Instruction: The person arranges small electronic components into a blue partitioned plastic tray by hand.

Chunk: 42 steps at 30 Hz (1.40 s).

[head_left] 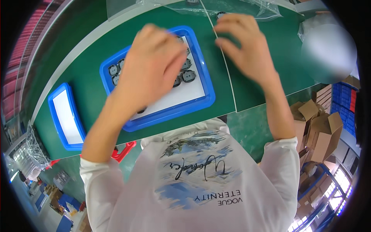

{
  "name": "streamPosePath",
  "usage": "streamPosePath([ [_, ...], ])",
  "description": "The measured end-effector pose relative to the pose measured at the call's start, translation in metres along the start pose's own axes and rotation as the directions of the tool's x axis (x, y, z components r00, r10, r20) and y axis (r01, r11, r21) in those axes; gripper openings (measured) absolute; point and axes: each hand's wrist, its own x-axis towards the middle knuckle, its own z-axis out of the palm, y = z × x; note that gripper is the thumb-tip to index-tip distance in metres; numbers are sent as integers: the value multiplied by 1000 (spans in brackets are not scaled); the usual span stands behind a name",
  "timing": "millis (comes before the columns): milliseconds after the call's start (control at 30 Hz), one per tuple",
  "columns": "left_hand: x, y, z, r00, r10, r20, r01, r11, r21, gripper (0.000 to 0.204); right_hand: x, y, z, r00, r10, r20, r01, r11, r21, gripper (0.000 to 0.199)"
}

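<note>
My left hand (154, 63) is over a blue tray (206, 87) lined with white, its fingers curled and smeared by motion. Whether it grips anything is hidden. Small grey-and-black rounded parts (188, 76) sit in the tray, several at its right side and others (113, 70) at its left; my hand and forearm cover the middle. To the right of the tray, my right hand (247, 48) hovers over the green table, thumb and fingers apart with no part visible between them. Just past its fingertips is a dark round part (221, 14).
A second blue tray (66, 116) with a white bottom stands on the left of the green table (91, 54). Clear plastic bags (247, 9) lie along the far edge. A blurred whitish round object (328, 53) is at the right. Cardboard boxes (322, 129) stand beyond the near-right edge.
</note>
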Motion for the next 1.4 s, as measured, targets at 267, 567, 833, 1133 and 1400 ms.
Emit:
streamPosePath([
  [267,113,-94,71,976,-12,220,-69,931,357,8,14,36,9,991,74,107,-70,997,-43,27],
  [567,-9,8,-31,996,-83,-24,83,997,7,16,-39,1,-10,994,102,27,-101,994,-32,17],
  [833,-86,37,-23,991,-104,80,100,993,56,24,-20,-85,-3,917,-252,308,166,946,279,17],
  [1133,-98,17,-30,983,0,184,28,988,-151,21,-11,-88,29,810,-389,439,298,918,262,12],
  [1400,-98,23,-37,984,-30,177,41,997,-60,17,-9,-91,32,820,-369,437,286,927,245,10],
])
